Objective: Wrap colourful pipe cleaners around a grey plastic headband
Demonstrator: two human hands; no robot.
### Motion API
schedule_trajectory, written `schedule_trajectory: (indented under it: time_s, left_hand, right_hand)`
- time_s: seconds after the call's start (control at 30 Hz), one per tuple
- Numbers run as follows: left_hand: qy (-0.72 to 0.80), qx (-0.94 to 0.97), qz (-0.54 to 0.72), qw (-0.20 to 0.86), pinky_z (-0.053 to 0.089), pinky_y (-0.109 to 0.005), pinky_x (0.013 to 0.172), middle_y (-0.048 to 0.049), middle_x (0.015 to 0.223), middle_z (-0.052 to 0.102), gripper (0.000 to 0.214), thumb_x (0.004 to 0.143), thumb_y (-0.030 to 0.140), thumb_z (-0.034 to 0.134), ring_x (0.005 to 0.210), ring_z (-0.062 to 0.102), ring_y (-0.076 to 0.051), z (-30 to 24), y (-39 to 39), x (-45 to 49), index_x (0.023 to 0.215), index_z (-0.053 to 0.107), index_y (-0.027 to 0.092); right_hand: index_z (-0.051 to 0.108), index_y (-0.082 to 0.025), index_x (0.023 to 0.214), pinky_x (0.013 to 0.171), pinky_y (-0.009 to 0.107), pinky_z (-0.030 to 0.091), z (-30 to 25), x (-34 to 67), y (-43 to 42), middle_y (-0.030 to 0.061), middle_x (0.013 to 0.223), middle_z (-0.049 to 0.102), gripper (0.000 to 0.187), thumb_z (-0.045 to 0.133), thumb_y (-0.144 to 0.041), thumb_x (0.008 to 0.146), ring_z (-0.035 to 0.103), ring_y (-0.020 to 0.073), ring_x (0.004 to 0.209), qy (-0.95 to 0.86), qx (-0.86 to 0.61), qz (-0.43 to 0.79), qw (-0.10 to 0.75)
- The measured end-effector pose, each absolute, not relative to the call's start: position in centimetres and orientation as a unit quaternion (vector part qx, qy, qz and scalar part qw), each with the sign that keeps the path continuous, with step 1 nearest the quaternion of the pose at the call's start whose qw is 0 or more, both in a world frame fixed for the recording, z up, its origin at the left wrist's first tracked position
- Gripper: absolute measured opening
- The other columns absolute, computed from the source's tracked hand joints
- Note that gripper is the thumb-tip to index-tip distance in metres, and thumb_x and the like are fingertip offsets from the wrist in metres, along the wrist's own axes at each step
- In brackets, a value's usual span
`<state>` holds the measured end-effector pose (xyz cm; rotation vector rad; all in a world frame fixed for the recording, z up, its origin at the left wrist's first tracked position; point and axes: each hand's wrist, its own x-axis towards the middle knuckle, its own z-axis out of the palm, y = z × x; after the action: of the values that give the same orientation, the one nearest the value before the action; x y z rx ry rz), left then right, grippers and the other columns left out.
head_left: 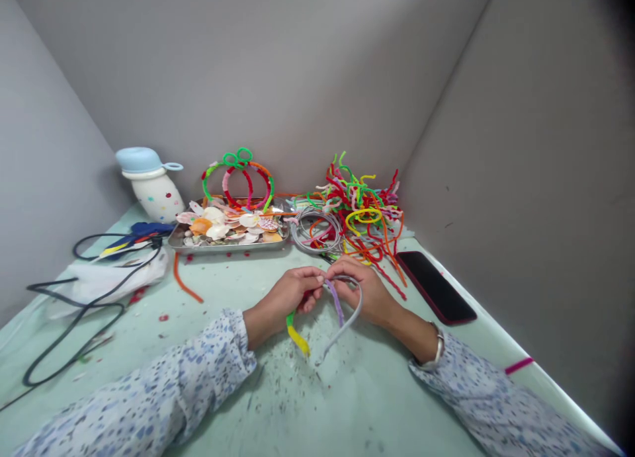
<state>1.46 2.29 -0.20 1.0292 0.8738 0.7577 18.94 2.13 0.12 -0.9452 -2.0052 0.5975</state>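
My left hand (290, 295) and my right hand (364, 291) meet at the middle of the pale green table (317, 404). Both are closed on a grey headband (347, 321) that curves down toward me. My left fingers pinch a pipe cleaner with yellow and green sections (296, 334) at one end of the band. A purple pipe cleaner (336, 301) hangs between the two hands. A watch sits on my right wrist.
A metal tray of seashells (231, 232) lies behind the hands, with wrapped colourful headbands (238, 176) standing behind it. A heap of pipe cleaners (360, 212), a grey wire coil (315, 231), a phone (435, 286), a white-and-blue bottle (151, 182), a glue gun (131, 239) and black cables (74, 318) are around.
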Motion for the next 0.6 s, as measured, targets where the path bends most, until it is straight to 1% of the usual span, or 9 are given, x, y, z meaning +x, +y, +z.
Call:
schedule_trajectory:
  time_s: [0.3, 0.4, 0.5, 0.6]
  left_hand:
    - [0.384, 0.459, 0.332, 0.729, 0.023, -0.016, 0.034, 0.0064, 0.054, 0.048, 0.014, 0.075, 0.027, 0.06, 0.035, 0.039, -0.003, -0.5, 2.41, 1.23, 0.083, 0.058, 0.015]
    - [0.384, 0.475, 0.337, 0.716, 0.023, -0.016, 0.034, 0.0064, 0.054, 0.047, 0.014, 0.075, 0.028, 0.059, 0.035, 0.038, -0.003, -0.36, 2.19, 1.42, 0.082, 0.057, 0.015]
    - [0.393, 0.504, 0.37, 0.675, 0.022, -0.016, 0.034, 0.0065, 0.053, 0.046, 0.014, 0.076, 0.029, 0.057, 0.034, 0.036, -0.003, -0.07, 1.9, 1.69, 0.076, 0.055, 0.015]
    - [0.413, 0.509, 0.409, 0.635, 0.023, -0.016, 0.034, 0.0066, 0.054, 0.046, 0.017, 0.077, 0.032, 0.057, 0.035, 0.036, -0.003, 0.31, 1.7, 1.86, 0.077, 0.054, 0.016]
  right_hand:
    - [0.067, -0.02, 0.082, 0.071, 0.029, 0.046, 0.07, 19.13, 2.48, 0.0034, 0.08, 0.061, 0.013, 0.057, -0.013, 0.078, 0.058, 0.0153, 0.075, -0.811, -0.334, 0.235, 0.419]
    - [0.067, -0.02, 0.082, 0.073, 0.03, 0.046, 0.09, 19.27, 2.5, 0.0031, 0.08, 0.061, 0.011, 0.058, -0.014, 0.078, 0.058, 0.0157, 0.076, -0.807, -0.335, 0.249, 0.417]
    - [0.065, -0.02, 0.088, 0.077, 0.031, 0.047, 0.13, 19.34, 2.38, 0.0036, 0.085, 0.061, 0.011, 0.057, -0.018, 0.08, 0.059, 0.0164, 0.08, -0.79, -0.353, 0.292, 0.407]
    - [0.06, -0.02, 0.098, 0.078, 0.031, 0.048, 0.07, 19.2, 2.36, 0.0043, 0.092, 0.062, 0.017, 0.058, -0.023, 0.081, 0.06, 0.0167, 0.085, -0.744, -0.364, 0.37, 0.421]
